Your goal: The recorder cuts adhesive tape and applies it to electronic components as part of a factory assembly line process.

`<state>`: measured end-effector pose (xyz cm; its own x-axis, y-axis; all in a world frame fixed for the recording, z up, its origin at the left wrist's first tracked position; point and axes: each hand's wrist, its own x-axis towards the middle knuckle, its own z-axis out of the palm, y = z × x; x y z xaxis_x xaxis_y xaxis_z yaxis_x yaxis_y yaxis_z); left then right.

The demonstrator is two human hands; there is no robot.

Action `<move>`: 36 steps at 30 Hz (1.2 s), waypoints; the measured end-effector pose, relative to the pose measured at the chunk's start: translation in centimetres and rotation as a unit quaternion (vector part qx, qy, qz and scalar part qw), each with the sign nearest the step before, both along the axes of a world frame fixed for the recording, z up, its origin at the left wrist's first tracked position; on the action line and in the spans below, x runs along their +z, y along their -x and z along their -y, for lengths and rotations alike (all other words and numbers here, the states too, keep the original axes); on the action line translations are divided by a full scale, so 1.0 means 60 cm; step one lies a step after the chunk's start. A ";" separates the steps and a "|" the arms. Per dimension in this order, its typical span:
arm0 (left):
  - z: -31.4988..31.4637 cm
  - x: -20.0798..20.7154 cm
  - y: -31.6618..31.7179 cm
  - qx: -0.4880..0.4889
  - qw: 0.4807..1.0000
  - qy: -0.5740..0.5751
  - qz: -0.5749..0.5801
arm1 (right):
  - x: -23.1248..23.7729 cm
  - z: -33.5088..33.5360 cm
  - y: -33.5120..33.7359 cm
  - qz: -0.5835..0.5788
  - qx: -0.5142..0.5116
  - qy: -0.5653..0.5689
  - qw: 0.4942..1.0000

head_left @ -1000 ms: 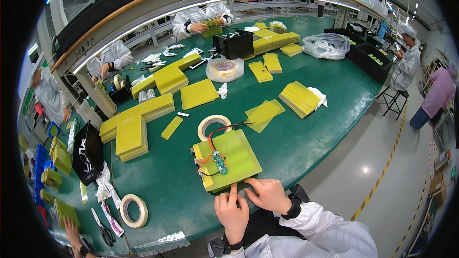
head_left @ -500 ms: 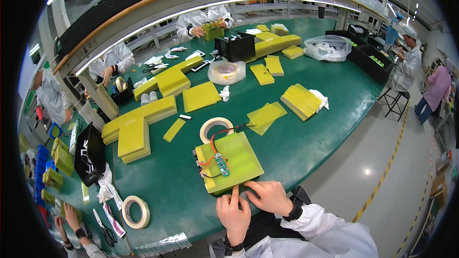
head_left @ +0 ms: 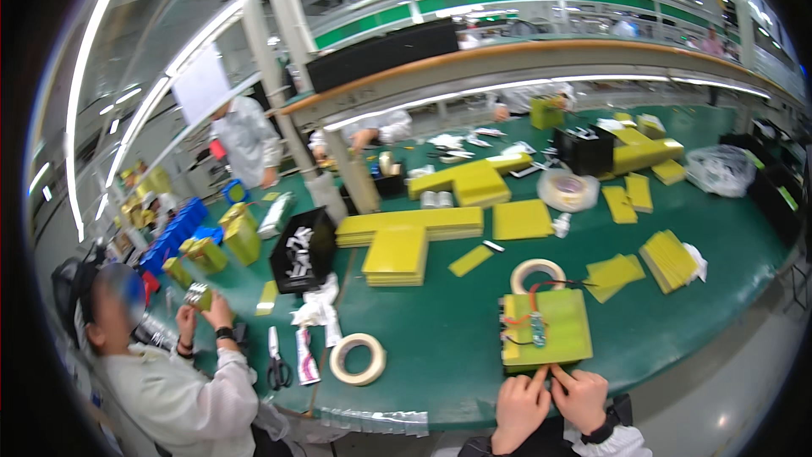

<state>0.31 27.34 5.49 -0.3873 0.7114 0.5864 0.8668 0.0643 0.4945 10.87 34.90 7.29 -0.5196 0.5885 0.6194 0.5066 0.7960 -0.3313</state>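
Note:
A square block (head_left: 560, 330) covered with yellow-green sheets, probably a battery pack, lies at the table's near right part. On its top is a small green circuit board (head_left: 538, 330) with red and black wires. My left hand (head_left: 520, 410) touches the near edge of the block with its index finger stretched out, the other fingers partly curled. Close beside it, my right hand (head_left: 582, 396) also presses fingertips to that edge. Neither hand grips anything visible. A tape roll (head_left: 537, 273) sits right behind the block.
Stacks of yellow sheets (head_left: 395, 256) lie across the green table (head_left: 440, 330). Left of me are another tape roll (head_left: 358, 359), scissors (head_left: 277, 364), a tube (head_left: 307, 357) and a black bin (head_left: 303, 251). A co-worker (head_left: 182, 381) sits at the left, handling a small block.
My view has swung left, so the table's things appear further right and the left co-worker shows fully. Both my hands stay at the block's near edge.

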 end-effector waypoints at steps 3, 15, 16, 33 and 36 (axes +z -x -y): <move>-0.001 -0.003 -0.001 0.005 1.000 -0.019 0.010 | 0.004 0.005 0.000 0.028 0.000 0.003 1.000; -0.002 0.054 -0.013 -0.053 0.992 0.110 0.008 | 0.076 -0.036 -0.073 -0.057 0.153 0.285 0.944; -0.002 0.054 -0.015 -0.041 0.993 0.110 0.004 | 0.094 -0.054 -0.083 -0.057 0.171 0.262 0.948; 0.003 0.013 -0.003 0.051 0.973 0.023 0.225 | 0.050 -0.286 0.051 -0.142 0.357 0.470 0.794; 0.004 -0.016 -0.013 0.079 0.973 0.038 0.212 | 0.051 -0.292 0.044 -0.122 0.382 0.467 0.788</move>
